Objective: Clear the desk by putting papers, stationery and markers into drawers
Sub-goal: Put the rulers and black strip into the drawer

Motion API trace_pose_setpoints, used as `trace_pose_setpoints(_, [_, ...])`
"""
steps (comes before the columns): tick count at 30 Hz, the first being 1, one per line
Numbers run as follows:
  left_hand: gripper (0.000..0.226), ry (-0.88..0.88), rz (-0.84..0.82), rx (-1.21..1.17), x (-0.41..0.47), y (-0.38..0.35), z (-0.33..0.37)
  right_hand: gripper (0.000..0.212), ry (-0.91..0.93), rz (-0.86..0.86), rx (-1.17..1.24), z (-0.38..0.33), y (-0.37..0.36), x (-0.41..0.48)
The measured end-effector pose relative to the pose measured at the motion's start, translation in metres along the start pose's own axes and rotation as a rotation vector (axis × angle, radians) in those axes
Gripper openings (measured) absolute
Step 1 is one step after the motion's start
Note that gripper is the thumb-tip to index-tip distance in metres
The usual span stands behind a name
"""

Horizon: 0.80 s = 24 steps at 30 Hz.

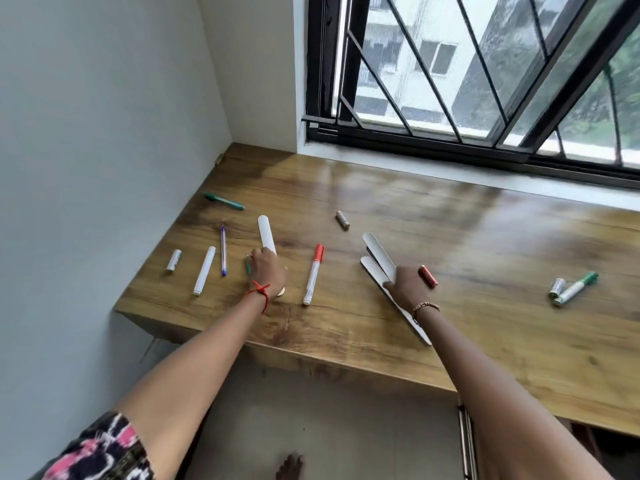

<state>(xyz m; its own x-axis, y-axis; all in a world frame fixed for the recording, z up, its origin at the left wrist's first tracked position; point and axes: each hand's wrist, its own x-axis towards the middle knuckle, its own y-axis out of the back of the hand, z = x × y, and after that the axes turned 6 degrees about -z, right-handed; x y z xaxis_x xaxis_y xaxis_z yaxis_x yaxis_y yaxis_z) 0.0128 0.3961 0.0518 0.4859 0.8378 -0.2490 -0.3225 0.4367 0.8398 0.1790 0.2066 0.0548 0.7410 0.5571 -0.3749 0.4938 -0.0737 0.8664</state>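
Paper of this sort, rolled white, should be light and easily crushed, so a loose grasp round the middle suits it. The left hand (pixel 266 271) curls round one paper roll (pixel 266 235) on the desk (pixel 450 237); the right hand (pixel 408 287) lies over two more rolls (pixel 379 258), grip unclear. Also lying about: three markers (pixel 313 273), two pens (pixel 223 251), four batteries (pixel 342 220)

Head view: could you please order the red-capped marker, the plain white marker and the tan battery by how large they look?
1. red-capped marker
2. plain white marker, only slightly shorter
3. tan battery, clearly the smallest, though it lies farther from the camera
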Motion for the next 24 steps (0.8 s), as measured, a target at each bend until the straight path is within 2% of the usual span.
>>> trace_pose_setpoints(4, [0.048, 0.049, -0.005, 0.095, 0.013, -0.006, -0.002, 0.038, -0.010, 0.007, -0.073, -0.005, -0.007, 0.005])
trace_pose_setpoints(9, [0.030, 0.033, -0.013, 0.188, 0.023, -0.007, -0.003, 0.036, -0.040, 0.027, -0.115, -0.006, -0.011, 0.006])
trace_pose_setpoints(19, [0.025, 0.060, -0.016, 0.116, 0.021, -0.010, 0.003, 0.029, -0.006, 0.004, -0.044, -0.003, -0.012, 0.000])
trace_pose_setpoints(24, [0.029, 0.142, -0.034, 0.056, 0.018, -0.016, 0.009, 0.029, -0.001, -0.026, 0.044, 0.005, -0.011, -0.009])
